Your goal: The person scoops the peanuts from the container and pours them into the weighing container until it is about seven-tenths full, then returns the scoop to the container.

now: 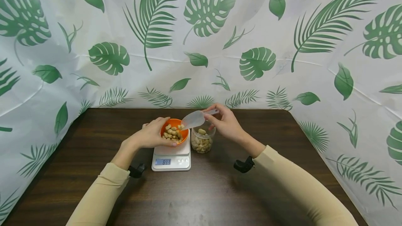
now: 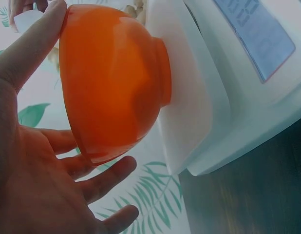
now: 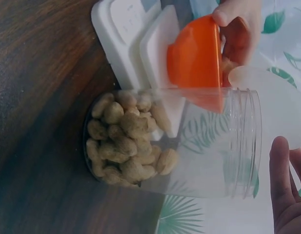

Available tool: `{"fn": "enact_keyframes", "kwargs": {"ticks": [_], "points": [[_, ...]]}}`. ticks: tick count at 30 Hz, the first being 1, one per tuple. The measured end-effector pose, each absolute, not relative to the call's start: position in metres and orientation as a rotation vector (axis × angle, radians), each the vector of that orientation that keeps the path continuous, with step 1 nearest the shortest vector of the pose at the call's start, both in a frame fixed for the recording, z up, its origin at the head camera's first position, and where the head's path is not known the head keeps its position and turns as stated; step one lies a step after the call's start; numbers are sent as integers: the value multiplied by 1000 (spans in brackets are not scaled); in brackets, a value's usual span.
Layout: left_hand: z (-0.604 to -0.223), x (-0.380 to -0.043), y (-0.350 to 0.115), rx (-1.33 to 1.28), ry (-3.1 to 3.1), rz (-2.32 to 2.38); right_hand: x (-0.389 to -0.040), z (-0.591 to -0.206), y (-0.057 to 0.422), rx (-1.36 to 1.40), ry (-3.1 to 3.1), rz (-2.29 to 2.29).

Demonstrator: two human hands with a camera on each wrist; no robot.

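On a white digital kitchen scale [image 1: 180, 164] stands an orange bowl [image 2: 111, 83] with unshelled peanuts [image 1: 171, 134] in it. My left hand [image 1: 152, 134] holds the bowl at its rim, thumb on the near side and fingers round the other. With my right hand [image 1: 226, 124] I grip the handle of a translucent white scoop [image 1: 193, 119]. The scoop's tip is over the bowl's right edge, with a peanut at it. Below the scoop, right of the scale, a clear jar [image 3: 199, 141] is partly filled with peanuts [image 3: 128, 141].
The scale's lit display [image 1: 163, 162] reads roughly 89.9, its last digit blurred. Everything stands on a dark wooden table [image 1: 204, 194]. A white sheet [image 1: 176, 58] with green leaf prints hangs behind and beside the table.
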State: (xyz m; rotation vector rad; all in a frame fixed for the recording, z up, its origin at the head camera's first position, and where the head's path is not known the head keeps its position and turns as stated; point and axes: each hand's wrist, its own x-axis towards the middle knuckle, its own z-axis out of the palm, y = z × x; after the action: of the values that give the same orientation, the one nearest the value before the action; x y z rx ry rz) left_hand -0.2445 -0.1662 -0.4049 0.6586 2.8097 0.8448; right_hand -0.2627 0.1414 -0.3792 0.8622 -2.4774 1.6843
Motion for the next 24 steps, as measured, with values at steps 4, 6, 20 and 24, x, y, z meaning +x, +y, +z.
{"fn": "enact_keyframes", "kwargs": {"ticks": [4, 6, 20, 24], "points": [[-405, -244, -166, 658, 2807, 843, -261, -375, 142, 865, -2490, 1661], [-405, -244, -166, 662, 2805, 843, -260, -373, 142, 863, -2490, 1662], [-403, -243, -167, 662, 2824, 801, -259, -360, 158, 876, -2528, 1578], [-401, -244, -166, 670, 2838, 776, -259, -353, 163, 867, -2548, 1553]]}}
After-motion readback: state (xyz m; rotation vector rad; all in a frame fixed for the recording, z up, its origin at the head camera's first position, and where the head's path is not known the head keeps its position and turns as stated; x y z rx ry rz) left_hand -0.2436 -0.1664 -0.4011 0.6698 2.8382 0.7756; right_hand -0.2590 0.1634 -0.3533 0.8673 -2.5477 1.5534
